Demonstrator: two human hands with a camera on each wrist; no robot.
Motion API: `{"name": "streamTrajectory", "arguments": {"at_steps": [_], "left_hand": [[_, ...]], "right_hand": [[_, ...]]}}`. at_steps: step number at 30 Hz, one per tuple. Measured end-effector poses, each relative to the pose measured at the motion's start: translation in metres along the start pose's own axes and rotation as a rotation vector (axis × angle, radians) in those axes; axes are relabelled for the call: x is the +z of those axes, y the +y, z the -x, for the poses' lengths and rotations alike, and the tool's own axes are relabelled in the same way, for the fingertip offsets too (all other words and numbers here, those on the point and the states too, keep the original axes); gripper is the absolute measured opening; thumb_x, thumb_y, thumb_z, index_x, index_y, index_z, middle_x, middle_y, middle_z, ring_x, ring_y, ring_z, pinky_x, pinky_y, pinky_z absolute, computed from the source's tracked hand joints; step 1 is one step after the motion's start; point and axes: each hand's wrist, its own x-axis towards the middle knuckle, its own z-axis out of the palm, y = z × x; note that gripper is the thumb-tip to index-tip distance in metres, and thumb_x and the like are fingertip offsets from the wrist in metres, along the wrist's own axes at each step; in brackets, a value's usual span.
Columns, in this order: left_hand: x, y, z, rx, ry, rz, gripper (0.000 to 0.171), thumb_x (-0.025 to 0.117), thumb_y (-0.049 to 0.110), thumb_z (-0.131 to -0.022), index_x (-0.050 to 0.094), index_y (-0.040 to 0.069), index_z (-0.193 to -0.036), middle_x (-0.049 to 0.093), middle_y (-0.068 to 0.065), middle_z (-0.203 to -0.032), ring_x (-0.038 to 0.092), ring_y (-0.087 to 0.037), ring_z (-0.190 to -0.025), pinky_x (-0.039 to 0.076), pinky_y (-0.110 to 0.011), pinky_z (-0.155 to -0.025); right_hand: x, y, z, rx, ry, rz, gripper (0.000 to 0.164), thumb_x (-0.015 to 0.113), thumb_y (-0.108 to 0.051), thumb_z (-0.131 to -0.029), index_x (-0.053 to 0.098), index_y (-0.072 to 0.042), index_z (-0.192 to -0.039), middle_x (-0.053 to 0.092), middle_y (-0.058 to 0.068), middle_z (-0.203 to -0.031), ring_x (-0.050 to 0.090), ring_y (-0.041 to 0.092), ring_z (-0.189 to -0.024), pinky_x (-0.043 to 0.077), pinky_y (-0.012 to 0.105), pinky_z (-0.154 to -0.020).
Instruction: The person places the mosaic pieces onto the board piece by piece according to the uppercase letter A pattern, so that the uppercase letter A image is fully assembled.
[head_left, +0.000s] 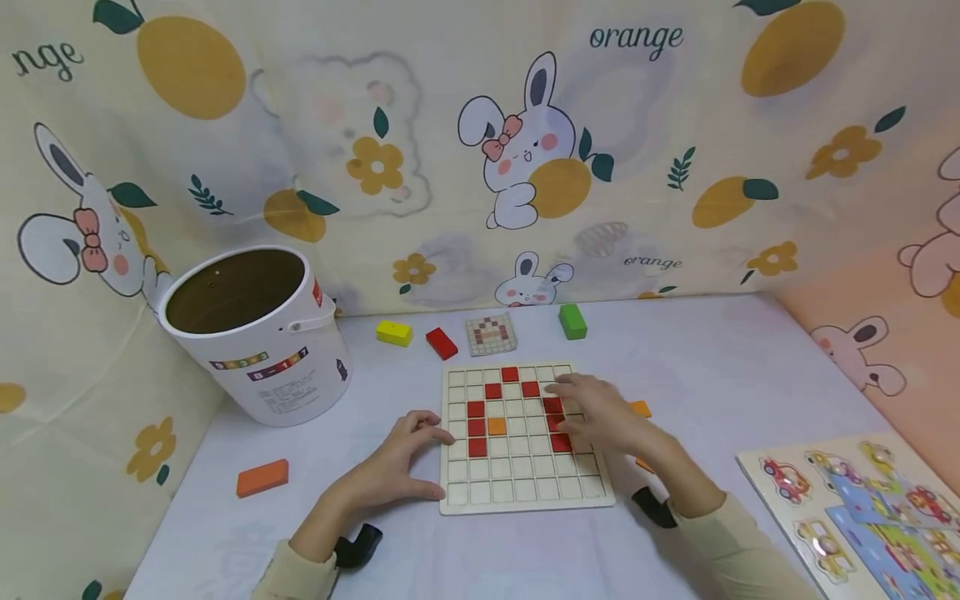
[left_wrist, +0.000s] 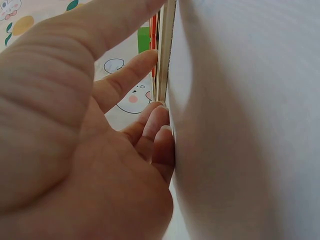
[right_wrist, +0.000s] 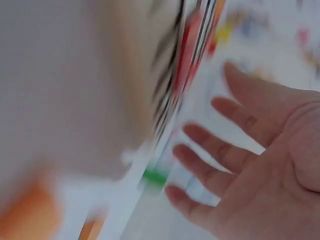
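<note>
A cream grid board [head_left: 525,497] lies on the table, with several red tiles [head_left: 477,428] in its squares forming two sides of a peak. One orange tile [head_left: 497,427] sits beside the left-hand red column. My left hand [head_left: 390,462] rests at the board's left edge, thumb and fingers spread, fingertips right at the rim. Over the right side of the board is my right hand [head_left: 603,412], which partly covers the red tiles there. The right wrist view has that hand [right_wrist: 250,155] with fingers apart and nothing between them.
A pattern card [head_left: 491,334] lies behind the board, near red [head_left: 442,343], yellow [head_left: 393,333] and green [head_left: 573,322] blocks. A white bucket [head_left: 258,375] stands at the left, an orange block [head_left: 262,478] in front. Orange pieces [head_left: 641,408] show by the right wrist. A picture puzzle [head_left: 817,517] lies far right.
</note>
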Motion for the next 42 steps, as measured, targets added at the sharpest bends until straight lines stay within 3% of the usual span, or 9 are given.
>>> {"name": "streamTrajectory", "arguments": {"at_steps": [4,8,11,20,27,32,38,42], "left_hand": [[0.000,0.000,-0.002,-0.010,-0.005,-0.001,0.063,0.088,0.036,-0.074,0.060,0.025,-0.129,0.033,-0.006,-0.147,0.027,-0.029,-0.137,0.027,-0.058,-0.113],[-0.001,0.001,-0.002,-0.015,-0.001,-0.004,0.062,0.088,0.036,-0.074,0.060,0.026,-0.129,0.033,-0.005,-0.147,0.027,-0.029,-0.137,0.028,-0.058,-0.113],[0.000,0.002,-0.002,-0.016,0.000,0.003,0.062,0.089,0.035,-0.074,0.061,0.025,-0.128,0.033,-0.007,-0.147,0.027,-0.031,-0.138,0.027,-0.059,-0.113],[0.001,0.001,-0.001,-0.019,0.004,-0.008,0.063,0.089,0.036,-0.073,0.061,0.024,-0.128,0.034,-0.007,-0.146,0.028,-0.030,-0.138,0.028,-0.059,-0.113],[0.001,0.000,-0.001,-0.014,0.014,-0.017,0.064,0.090,0.036,-0.071,0.061,0.024,-0.127,0.035,-0.007,-0.146,0.028,-0.030,-0.138,0.028,-0.059,-0.113],[0.001,0.001,-0.001,-0.011,0.015,-0.024,0.064,0.090,0.036,-0.072,0.061,0.024,-0.128,0.035,-0.007,-0.146,0.028,-0.030,-0.137,0.029,-0.059,-0.112],[0.001,0.000,-0.002,-0.009,0.012,-0.025,0.064,0.089,0.037,-0.072,0.061,0.026,-0.128,0.035,-0.005,-0.146,0.028,-0.028,-0.137,0.029,-0.058,-0.113],[0.001,0.000,-0.001,0.001,0.011,-0.023,0.064,0.089,0.037,-0.072,0.061,0.025,-0.128,0.035,-0.006,-0.146,0.028,-0.029,-0.137,0.029,-0.058,-0.113]], "right_hand": [[-0.030,0.056,0.014,0.087,0.063,-0.198,0.035,0.067,0.009,-0.083,0.065,0.005,-0.118,0.063,0.018,-0.115,0.055,0.038,-0.107,0.048,0.051,-0.091],[-0.043,0.091,0.028,0.131,0.038,-0.298,0.031,0.071,0.009,-0.081,0.065,0.005,-0.111,0.064,0.016,-0.106,0.053,0.030,-0.093,0.048,0.032,-0.076],[-0.044,0.102,0.033,0.139,-0.002,-0.311,0.031,0.074,0.007,-0.080,0.066,0.004,-0.110,0.064,0.014,-0.104,0.053,0.027,-0.091,0.047,0.027,-0.075],[-0.041,0.101,0.033,0.151,-0.029,-0.299,0.028,0.076,0.006,-0.080,0.065,0.006,-0.105,0.060,0.009,-0.093,0.052,0.023,-0.085,0.047,0.025,-0.072],[-0.040,0.101,0.034,0.268,0.004,-0.200,0.026,0.082,-0.008,-0.080,0.062,0.002,-0.093,0.055,0.005,-0.081,0.049,0.020,-0.078,0.043,0.028,-0.066],[-0.040,0.100,0.036,0.287,0.018,-0.179,0.025,0.085,-0.011,-0.078,0.062,-0.002,-0.085,0.056,0.002,-0.078,0.049,0.018,-0.075,0.043,0.029,-0.065],[-0.039,0.092,0.031,0.230,0.045,-0.215,0.024,0.081,-0.001,-0.078,0.059,-0.003,-0.086,0.055,0.004,-0.081,0.049,0.020,-0.076,0.044,0.027,-0.062],[-0.034,0.078,0.020,0.164,0.057,-0.321,0.017,0.074,0.005,-0.082,0.062,-0.002,-0.091,0.057,0.007,-0.085,0.055,0.022,-0.075,0.049,0.025,-0.061]]}}
